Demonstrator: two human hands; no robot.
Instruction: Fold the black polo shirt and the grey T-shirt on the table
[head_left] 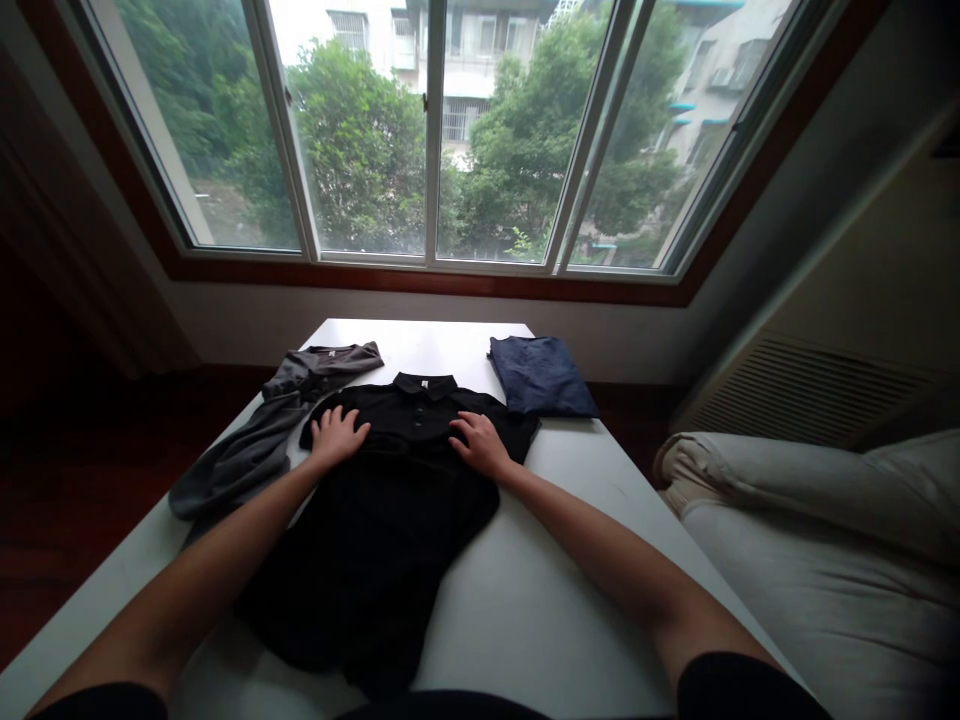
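A black polo shirt lies front side up on the white table, its collar toward the window and its hem toward me. My left hand rests on the shirt near the left shoulder, fingers spread. On the opposite side, my right hand lies on the chest near the right sleeve, its fingers apart. Both palms face down on the cloth. Left of the polo is a rumpled grey shirt, close to my left forearm. A folded dark blue garment sits beyond my right hand.
A wide window with a brown wooden frame stands behind the table's far end. To the right is a sofa with a pale cover, near a slatted vent. A curtain hangs at the left over dark reddish flooring.
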